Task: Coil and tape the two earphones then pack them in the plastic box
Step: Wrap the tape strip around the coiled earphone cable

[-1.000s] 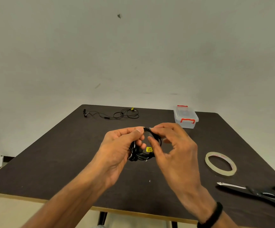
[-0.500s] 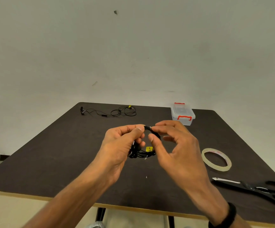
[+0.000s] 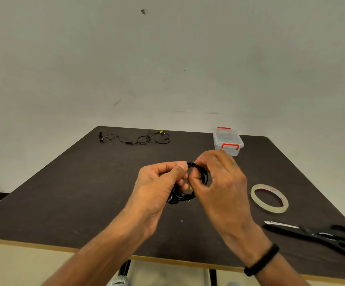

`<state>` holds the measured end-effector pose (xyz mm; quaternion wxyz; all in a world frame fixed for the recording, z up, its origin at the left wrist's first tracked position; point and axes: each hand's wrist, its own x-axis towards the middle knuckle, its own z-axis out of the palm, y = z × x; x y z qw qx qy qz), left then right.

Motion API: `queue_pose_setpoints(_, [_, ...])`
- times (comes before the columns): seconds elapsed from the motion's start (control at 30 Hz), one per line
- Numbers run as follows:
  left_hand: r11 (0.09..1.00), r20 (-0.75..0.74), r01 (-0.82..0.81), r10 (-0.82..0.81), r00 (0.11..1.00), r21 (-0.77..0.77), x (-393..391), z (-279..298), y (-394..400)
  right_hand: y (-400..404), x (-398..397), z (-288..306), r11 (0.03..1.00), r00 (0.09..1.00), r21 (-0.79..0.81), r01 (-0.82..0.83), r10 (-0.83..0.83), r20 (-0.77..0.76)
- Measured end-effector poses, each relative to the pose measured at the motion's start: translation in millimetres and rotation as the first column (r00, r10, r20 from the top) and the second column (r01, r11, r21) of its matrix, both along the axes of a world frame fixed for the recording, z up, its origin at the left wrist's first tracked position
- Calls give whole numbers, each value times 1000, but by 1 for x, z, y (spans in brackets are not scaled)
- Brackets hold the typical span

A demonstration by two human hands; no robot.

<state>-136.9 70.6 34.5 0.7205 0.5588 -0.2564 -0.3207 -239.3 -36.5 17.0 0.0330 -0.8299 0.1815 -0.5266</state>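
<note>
The left hand [image 3: 157, 182] and right hand [image 3: 221, 182] are both pinching the coiled black earphone [image 3: 198, 172] between them above the table [image 3: 64, 193]; the plastic box [image 3: 228, 141] is sitting beyond

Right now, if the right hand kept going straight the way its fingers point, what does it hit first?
The right hand points left, pinching the coiled earphone. Straight on it would likely meet the left hand, already almost touching; depth is unclear.

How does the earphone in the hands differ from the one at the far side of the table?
The held earphone is wound into a tight coil; the far earphone sprawls loosely. The held earphone is pinched above the table by the left hand and right hand; the far earphone lies untouched. Both are black with a yellow tag.
</note>
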Motion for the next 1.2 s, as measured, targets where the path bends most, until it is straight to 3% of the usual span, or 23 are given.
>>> queue_pose_setpoints(0.13, [999, 180, -33, 29, 983, 20, 2, -3, 1, -3, 0, 0, 999, 998, 24, -37, 38, -41])
queue_pose_setpoints(0.2, [998, 328, -50, 37, 944, 31, 6, -3, 2, 0, -3, 6, 975, 993, 209, -72, 91, -78])
queue_pose_setpoints(0.27, [998, 446, -44, 17, 895, 52, 11, -3, 3, 0, -8, 16, 874, 981, 476, -96, 165, -105])
queue_pose_setpoints(0.37, [992, 548, 26, -89, 832, 121, 20, -3, 4, -13, -16, 31, 633, 927, 767, -102, 341, -159])
queue_pose_setpoints(0.43, [982, 593, 103, -178, 785, 160, 25, -1, 4, -25, -21, 34, 389, 856, 907, -163, 513, -66])
queue_pose_setpoints(0.5, [972, 606, 165, -235, 760, 169, 27, -1, 3, -32, -25, 35, 87, 760, 973, -213, 640, 110])
queue_pose_setpoints(0.53, [968, 602, 185, -251, 758, 171, 27, -1, 2, -34, -27, 35, -16, 720, 975, -220, 671, 173])
queue_pose_setpoints(0.6, [962, 590, 206, -273, 760, 180, 26, -2, 1, -38, -29, 32, -107, 675, 970, -217, 702, 228])
queue_pose_setpoints(0.77, [950, 517, 236, -309, 798, 205, 23, -7, -1, -42, -30, 25, -186, 648, 969, -165, 720, 249])
queue_pose_setpoints(0.93, [949, 447, 211, -298, 843, 235, 24, -12, -1, -37, -28, 16, -178, 686, 966, -185, 681, 257])
queue_pose_setpoints(1.13, [974, 366, 132, -192, 910, 183, 27, -12, 1, -31, -26, 16, -29, 789, 987, -159, 597, 145])
queue_pose_setpoints(1.2, [986, 270, 106, -139, 953, 132, 31, -17, 2, -30, -25, 12, 83, 814, 986, -143, 576, 69])
